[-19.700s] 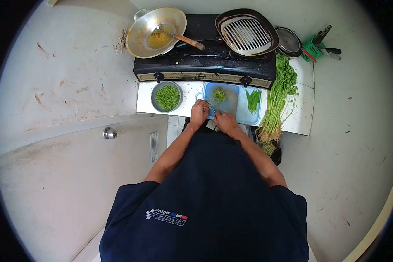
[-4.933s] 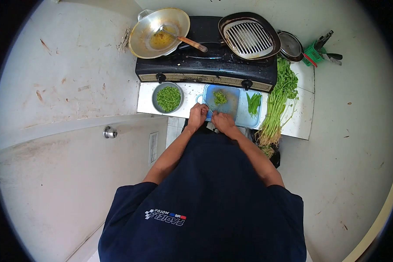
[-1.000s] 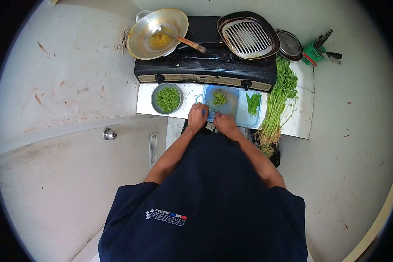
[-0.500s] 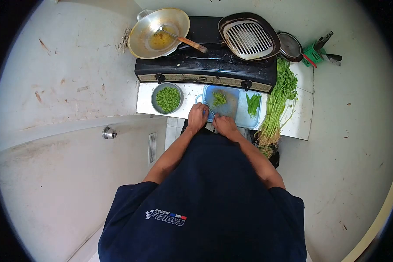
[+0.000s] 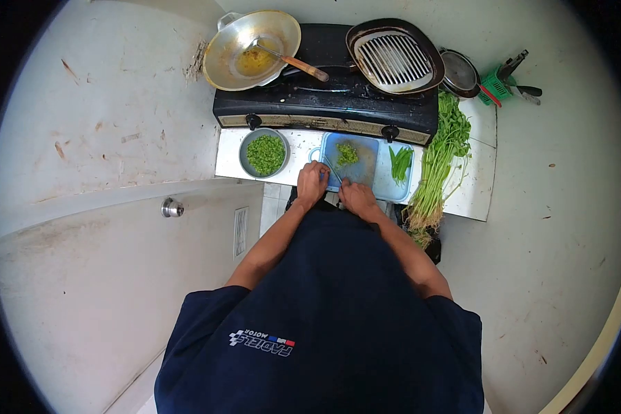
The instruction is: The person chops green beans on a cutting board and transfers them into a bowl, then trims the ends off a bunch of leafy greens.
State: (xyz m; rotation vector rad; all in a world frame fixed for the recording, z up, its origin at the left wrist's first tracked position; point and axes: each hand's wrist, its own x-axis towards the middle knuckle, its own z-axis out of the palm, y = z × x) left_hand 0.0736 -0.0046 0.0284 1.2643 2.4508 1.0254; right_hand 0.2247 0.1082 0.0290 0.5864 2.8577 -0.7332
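Note:
My right hand (image 5: 357, 197) is closed around a knife (image 5: 332, 170), whose thin blade slants up and left over the near edge of a blue cutting board (image 5: 367, 176). Just left of the blade, my left hand (image 5: 312, 183) has its fingers drawn together; what they hold, if anything, is hidden. A small heap of chopped greens (image 5: 347, 154) lies on the board beyond the blade. To its right, several long green pods (image 5: 399, 165) rest in a light blue tray (image 5: 408, 188). A grey bowl (image 5: 242, 163) of finely chopped green pieces (image 5: 265, 154) stands left of my hands.
A black gas stove (image 5: 314, 103) spans the back, bearing a wok (image 5: 219, 65) with a wooden-handled ladle (image 5: 303, 68) and a grill pan (image 5: 431, 52). Leafy greens with roots (image 5: 438, 162) lie at right, near a lidded pan (image 5: 459, 71) and a green utensil basket (image 5: 493, 86).
The knife blade has shifted very slightly beside my left hand. Both hands stay in nearly the same place, and the other things have not moved.

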